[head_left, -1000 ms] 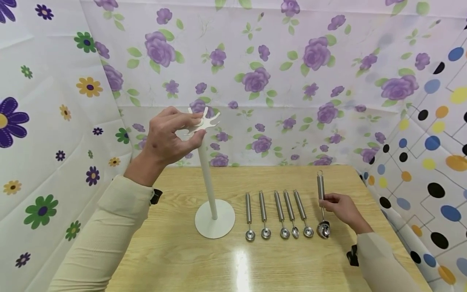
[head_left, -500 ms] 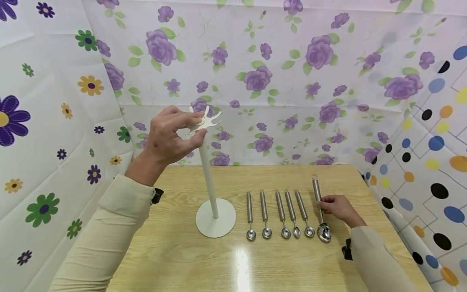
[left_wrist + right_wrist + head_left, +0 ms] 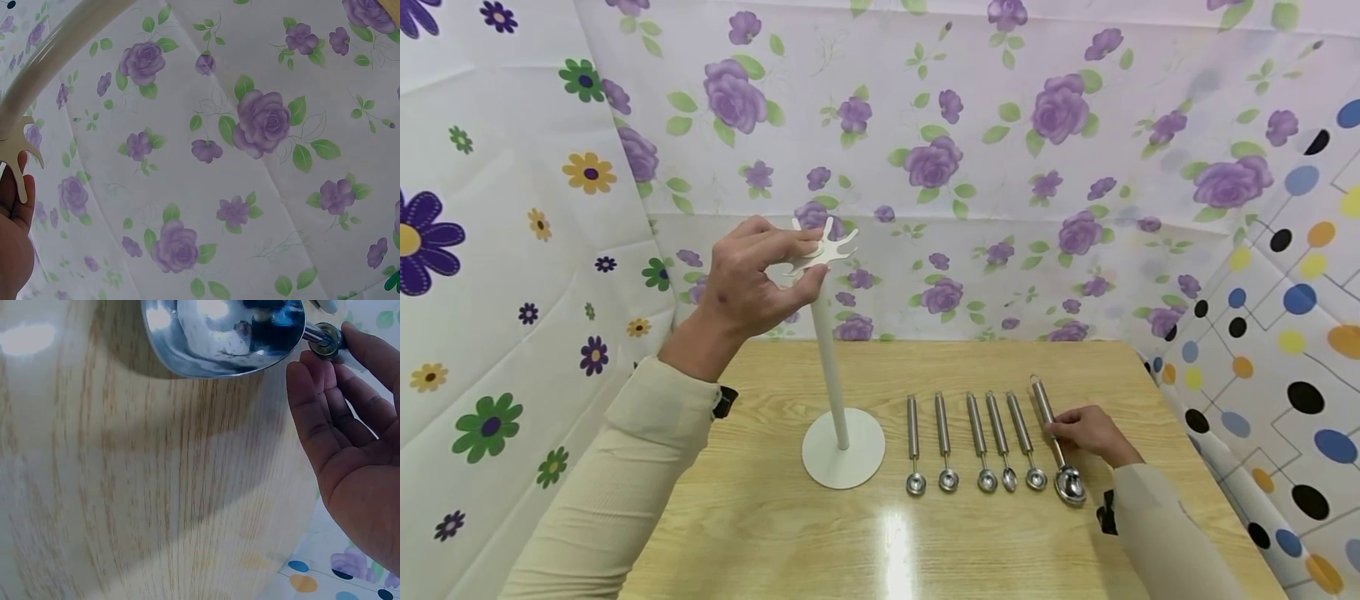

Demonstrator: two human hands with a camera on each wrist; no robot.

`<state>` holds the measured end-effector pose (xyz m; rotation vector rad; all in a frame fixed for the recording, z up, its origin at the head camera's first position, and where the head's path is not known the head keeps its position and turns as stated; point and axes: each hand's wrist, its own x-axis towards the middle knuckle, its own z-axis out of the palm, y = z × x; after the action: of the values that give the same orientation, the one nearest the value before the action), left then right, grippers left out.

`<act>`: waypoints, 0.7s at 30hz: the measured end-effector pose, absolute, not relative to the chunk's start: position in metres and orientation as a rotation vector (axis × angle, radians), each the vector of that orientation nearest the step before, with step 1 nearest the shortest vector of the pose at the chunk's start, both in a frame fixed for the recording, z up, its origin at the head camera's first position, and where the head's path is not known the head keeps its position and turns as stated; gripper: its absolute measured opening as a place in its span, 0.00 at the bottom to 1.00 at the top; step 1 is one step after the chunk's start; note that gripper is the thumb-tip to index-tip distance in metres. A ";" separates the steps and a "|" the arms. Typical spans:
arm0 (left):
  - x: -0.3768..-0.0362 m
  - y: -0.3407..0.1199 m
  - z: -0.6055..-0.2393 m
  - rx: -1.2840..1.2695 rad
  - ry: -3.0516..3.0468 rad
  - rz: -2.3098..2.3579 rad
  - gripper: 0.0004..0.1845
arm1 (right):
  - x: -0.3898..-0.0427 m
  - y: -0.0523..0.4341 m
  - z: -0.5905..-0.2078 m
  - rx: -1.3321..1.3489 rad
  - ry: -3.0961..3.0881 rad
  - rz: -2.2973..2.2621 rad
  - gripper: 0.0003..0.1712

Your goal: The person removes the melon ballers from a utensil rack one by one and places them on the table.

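Note:
My left hand [image 3: 748,271] grips the hooked top [image 3: 831,247] of a white utensil stand [image 3: 829,367], its thumb and fingers pinching the hub between the prongs. In the left wrist view, the stand's pole [image 3: 56,56] and curved hooks show at the left edge beside the fingers. My right hand [image 3: 1092,435] pinches the handle of a large steel scoop [image 3: 1070,485] by its lower end. The scoop tilts, with its handle leaning left and its bowl low over the table. In the right wrist view the scoop's shiny bowl [image 3: 225,337] fills the top, near the fingertips [image 3: 300,372].
Several smaller steel scoops and spoons lie in a row, from a small round scoop [image 3: 915,483] on the left to another round scoop [image 3: 1036,478] beside the large one. The stand's round base [image 3: 842,471] rests on the wooden table [image 3: 760,517]. Patterned cloths hang around.
The right hand has turned the large scoop from near upright to a left lean, bringing its handle end lower and leftward, nearer the row. The left hand keeps its hold on the stand.

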<state>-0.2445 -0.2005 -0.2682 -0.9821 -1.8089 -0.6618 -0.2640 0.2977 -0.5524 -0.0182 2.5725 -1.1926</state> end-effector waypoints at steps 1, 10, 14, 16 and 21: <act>-0.245 -0.200 -0.268 -0.985 -1.809 -0.663 0.20 | -0.264 0.297 -0.553 -0.014 2.583 -1.178 0.25; -0.246 -0.200 -0.269 -0.992 -1.821 -0.657 0.19 | -0.264 0.297 -0.563 -0.008 2.575 -1.153 0.23; -0.246 -0.200 -0.268 -0.989 -1.822 -0.658 0.19 | -0.265 0.297 -0.565 -0.027 2.582 -1.135 0.23; -0.246 -0.201 -0.268 -0.988 -1.825 -0.657 0.19 | -0.265 0.296 -0.566 -0.010 2.586 -1.133 0.22; -0.245 -0.202 -0.268 -0.987 -1.836 -0.643 0.19 | -0.265 0.293 -0.565 0.015 2.574 -1.146 0.20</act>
<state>-0.2450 -0.2023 -0.2677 -0.9865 -1.8365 -0.6433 -0.2652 0.2934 -0.5653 0.0147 2.5739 -1.1456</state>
